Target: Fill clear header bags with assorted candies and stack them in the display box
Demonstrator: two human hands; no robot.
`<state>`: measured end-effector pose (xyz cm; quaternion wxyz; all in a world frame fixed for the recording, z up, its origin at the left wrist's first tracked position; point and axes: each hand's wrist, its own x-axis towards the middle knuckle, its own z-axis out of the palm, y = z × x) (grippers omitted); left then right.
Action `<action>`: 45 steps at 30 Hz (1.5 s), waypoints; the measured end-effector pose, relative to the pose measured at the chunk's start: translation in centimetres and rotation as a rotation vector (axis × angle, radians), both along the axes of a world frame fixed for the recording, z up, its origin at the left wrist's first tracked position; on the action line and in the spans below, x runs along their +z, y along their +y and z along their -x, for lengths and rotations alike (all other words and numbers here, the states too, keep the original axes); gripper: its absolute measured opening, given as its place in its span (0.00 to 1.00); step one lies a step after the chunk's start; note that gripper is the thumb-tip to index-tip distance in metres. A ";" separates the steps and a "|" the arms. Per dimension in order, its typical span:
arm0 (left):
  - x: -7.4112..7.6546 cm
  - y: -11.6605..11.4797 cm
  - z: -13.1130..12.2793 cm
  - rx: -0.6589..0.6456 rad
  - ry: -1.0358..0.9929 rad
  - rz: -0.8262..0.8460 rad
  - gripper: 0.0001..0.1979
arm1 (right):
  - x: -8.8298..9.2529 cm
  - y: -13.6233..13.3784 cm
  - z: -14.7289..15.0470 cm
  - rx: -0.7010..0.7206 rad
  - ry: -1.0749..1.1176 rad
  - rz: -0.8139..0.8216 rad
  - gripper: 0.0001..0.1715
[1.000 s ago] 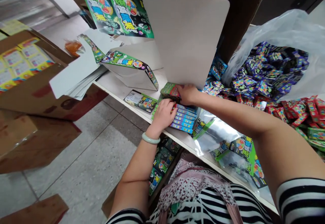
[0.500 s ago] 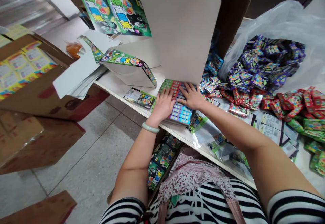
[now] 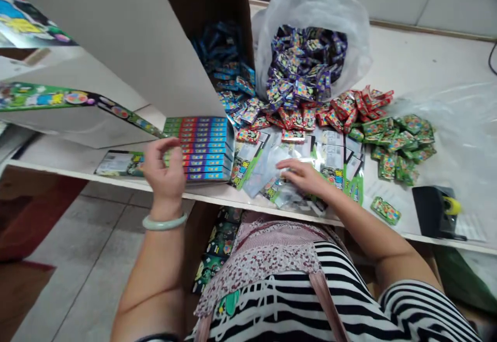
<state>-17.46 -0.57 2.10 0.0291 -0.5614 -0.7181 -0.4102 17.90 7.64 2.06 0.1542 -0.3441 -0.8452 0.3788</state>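
Note:
My left hand (image 3: pixel 165 171) hovers over the front left part of a display box (image 3: pixel 231 150), with fingers bent, thumb apart and nothing visible between them. Tight rows of small green, red, purple and blue packets (image 3: pixel 205 148) fill the box, and its tall white lid (image 3: pixel 155 47) stands raised behind. To the right, my right hand (image 3: pixel 305 176) reaches onto clear plastic bags (image 3: pixel 267 174) with printed labels, its fingers stretched out; the undersides of the fingers are hidden. A printed flat pack (image 3: pixel 120 163) lies left of the box.
A plastic sack (image 3: pixel 357 47) of purple packets stands at the back. Loose blue packets (image 3: pixel 233 78), red packets (image 3: pixel 345 106) and green packets (image 3: pixel 406 143) are heaped around it. A black tape dispenser (image 3: pixel 429 210) sits near the front edge. Cartons (image 3: pixel 23 290) stand on the floor at left.
Both hands have come off the packet rows. My right hand has moved right onto the plastic bags; the left has lifted at the box's left side. The view has turned right.

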 end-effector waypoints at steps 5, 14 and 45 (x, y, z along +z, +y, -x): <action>-2.5 1.6 -11.7 -0.528 0.051 0.332 0.17 | -1.2 2.5 -9.8 -0.511 -0.069 0.027 0.18; -6.2 1.2 -17.2 -0.516 0.239 0.632 0.28 | -1.7 0.5 -5.6 -0.160 -0.096 -0.047 0.17; -2.6 -2.8 -17.4 -0.844 0.176 0.512 0.18 | -1.8 -1.2 -10.9 -0.311 0.188 -0.333 0.11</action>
